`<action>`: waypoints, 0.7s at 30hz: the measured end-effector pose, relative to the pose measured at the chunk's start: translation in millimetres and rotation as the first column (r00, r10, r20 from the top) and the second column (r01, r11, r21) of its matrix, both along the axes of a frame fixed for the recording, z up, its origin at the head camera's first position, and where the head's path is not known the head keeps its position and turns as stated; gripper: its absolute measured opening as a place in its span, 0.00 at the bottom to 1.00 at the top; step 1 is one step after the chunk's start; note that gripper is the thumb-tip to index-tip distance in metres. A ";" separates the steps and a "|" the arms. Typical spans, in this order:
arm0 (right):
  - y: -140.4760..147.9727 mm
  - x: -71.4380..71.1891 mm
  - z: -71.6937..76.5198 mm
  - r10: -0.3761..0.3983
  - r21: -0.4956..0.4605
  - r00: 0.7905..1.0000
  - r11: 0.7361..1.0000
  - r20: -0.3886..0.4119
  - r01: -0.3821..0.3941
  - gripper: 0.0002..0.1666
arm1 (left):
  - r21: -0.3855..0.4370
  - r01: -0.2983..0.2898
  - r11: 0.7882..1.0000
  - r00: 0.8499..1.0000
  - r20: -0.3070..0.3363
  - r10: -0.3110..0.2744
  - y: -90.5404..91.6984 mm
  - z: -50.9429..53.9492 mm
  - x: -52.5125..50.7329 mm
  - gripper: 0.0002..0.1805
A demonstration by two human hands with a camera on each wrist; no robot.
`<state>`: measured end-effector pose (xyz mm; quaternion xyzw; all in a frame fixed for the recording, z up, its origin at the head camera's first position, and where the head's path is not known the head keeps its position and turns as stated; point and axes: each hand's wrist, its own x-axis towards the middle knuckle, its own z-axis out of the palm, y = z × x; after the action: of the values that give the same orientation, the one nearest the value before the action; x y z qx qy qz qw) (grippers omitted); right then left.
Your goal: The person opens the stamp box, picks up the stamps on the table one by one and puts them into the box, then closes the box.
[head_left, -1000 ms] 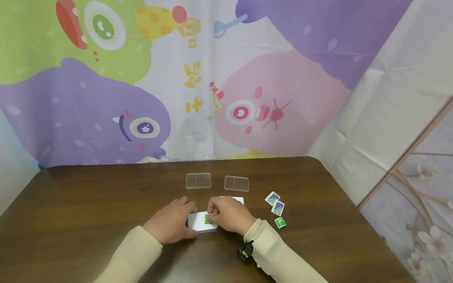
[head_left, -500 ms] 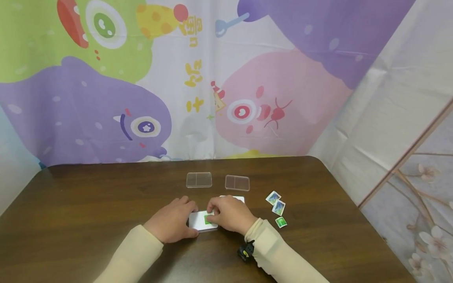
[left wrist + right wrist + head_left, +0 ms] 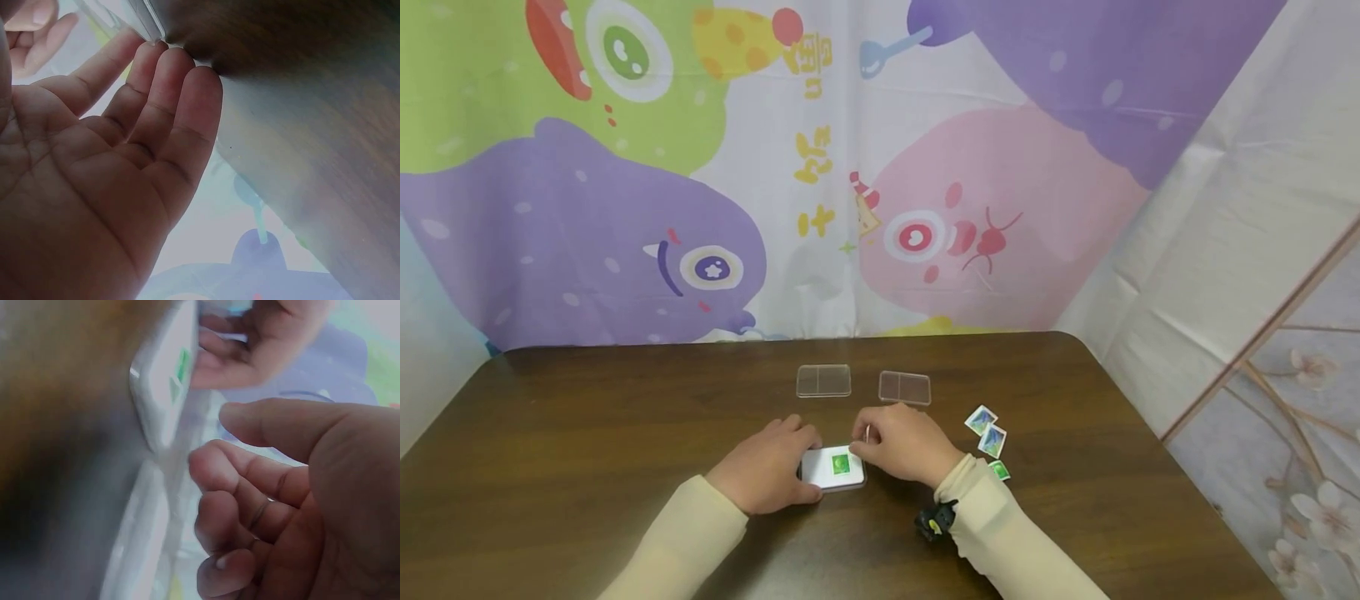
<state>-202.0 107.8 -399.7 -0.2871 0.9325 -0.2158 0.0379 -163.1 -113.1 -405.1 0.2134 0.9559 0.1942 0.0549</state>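
A person's left hand [image 3: 767, 468] grips the left end of a flat white box [image 3: 817, 472], likely light, stiff and best held by its edges, on a wooden table [image 3: 625, 417]; a green sticker [image 3: 840, 464], probably thin, tops it; the right hand [image 3: 906, 443], loosely bent, pinches nothing.

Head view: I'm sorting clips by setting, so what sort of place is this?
Probably an indoor corner screened with fabric: a brown table, a cartoon curtain behind it and a floral sheet at the right.
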 end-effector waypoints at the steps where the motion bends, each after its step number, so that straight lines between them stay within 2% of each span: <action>1: 2.6 -0.5 2.7 -0.003 0.004 1.000 1.000 -0.005 0.003 0.04 | 0.000 0.000 1.000 1.000 0.000 0.000 0.2 0.0 -0.1 0.26; 6: 16.9 -3.8 11.2 -0.030 0.031 0.999 0.999 -0.027 0.031 0.04 | 0.003 0.001 1.000 1.000 -0.014 -0.001 0.3 0.4 -0.8 0.26; 14: 32.5 -8.6 14.4 -0.030 0.046 0.999 0.999 0.030 0.029 0.07 | 0.007 0.004 1.000 1.000 -0.011 -0.004 -0.9 -0.1 1.0 0.26; 18: 47.3 -12.6 25.6 -0.050 0.062 0.996 0.997 0.077 0.045 0.07 | 0.011 0.002 1.000 1.000 -0.006 -0.001 -1.2 0.0 1.6 0.26; 21: 65.5 -13.1 37.0 -0.109 0.107 0.988 0.990 0.113 0.097 0.07 | 0.011 0.000 1.000 1.000 -0.005 0.000 -1.0 0.4 1.8 0.26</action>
<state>-215.1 173.3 -362.7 -0.2228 0.9519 -0.1868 0.0967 -161.3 -114.1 -404.7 0.2141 0.9549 0.1992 0.0515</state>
